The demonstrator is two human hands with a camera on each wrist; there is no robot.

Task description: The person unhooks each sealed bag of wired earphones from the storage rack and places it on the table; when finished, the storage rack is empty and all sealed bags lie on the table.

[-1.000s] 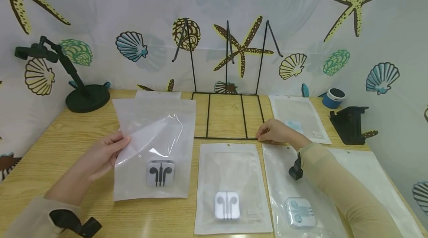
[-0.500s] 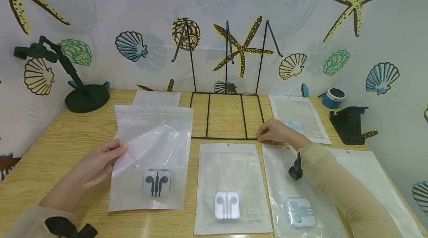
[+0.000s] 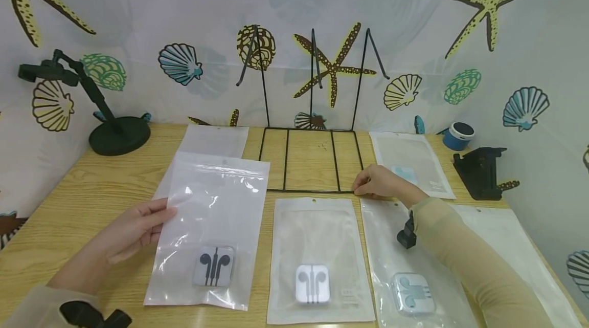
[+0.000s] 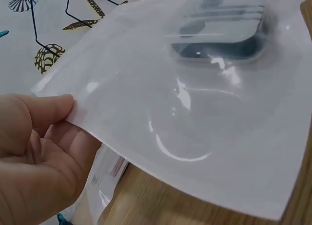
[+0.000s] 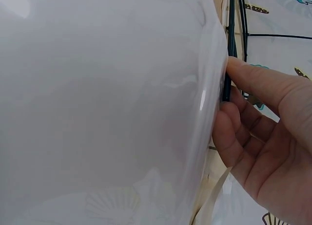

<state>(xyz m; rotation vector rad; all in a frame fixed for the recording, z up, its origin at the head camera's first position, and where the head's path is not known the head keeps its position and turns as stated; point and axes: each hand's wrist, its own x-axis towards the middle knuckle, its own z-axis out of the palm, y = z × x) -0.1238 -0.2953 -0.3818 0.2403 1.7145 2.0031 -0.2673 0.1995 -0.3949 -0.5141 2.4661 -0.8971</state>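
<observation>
In the head view, my left hand (image 3: 138, 228) pinches the left edge of a clear zip bag (image 3: 221, 213). Inside it, near the bottom, sits a small square earphone case (image 3: 213, 266) with dark earphones. The left wrist view shows thumb and fingers (image 4: 53, 110) on the bag's edge, its film bowed and shiny. My right hand (image 3: 379, 182) holds the front right corner of a black wire rack (image 3: 317, 191), three hooked uprights at its back. Up close in the right wrist view, thumb and fingertips pinch the black rod (image 5: 227, 86), beside a bag's edge.
A bag (image 3: 317, 231) with a white earphone case lies front centre. Another bag (image 3: 386, 241) lies to its right, others at far right and behind. One bag (image 3: 216, 138) lies behind the held one. A dark lamp (image 3: 119, 136), blue cylinder (image 3: 458, 137) and black stand (image 3: 480, 172) flank them.
My left hand has moved down and slightly left with the zip bag, which has come lower, showing more of the bag behind. My right hand has stayed at the rack's corner.
</observation>
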